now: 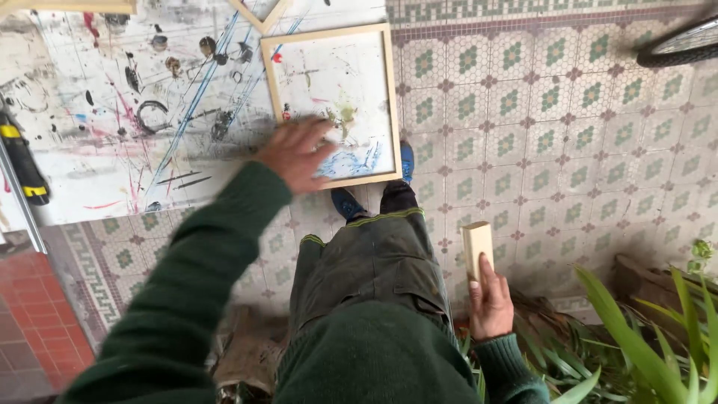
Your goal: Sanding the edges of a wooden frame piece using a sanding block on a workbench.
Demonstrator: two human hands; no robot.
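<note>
At the far left of the paint-smeared bench (112,172) lay a black and yellow tool (22,161). Right of it, near the bench's edge, the left hand (295,153) was spread flat, grip released, blurred, its fingertips at the lower left corner of the wooden frame (389,97). Further right, off the bench and over the tiled floor (568,150), the right hand (490,299) grasped a small wooden block (477,245).

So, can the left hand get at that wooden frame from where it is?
Probably yes. The left hand is blurred but already reaches the lower left edge of the wooden frame on the paint-marked board, with nothing between them. The right hand holds a wooden block.
</note>
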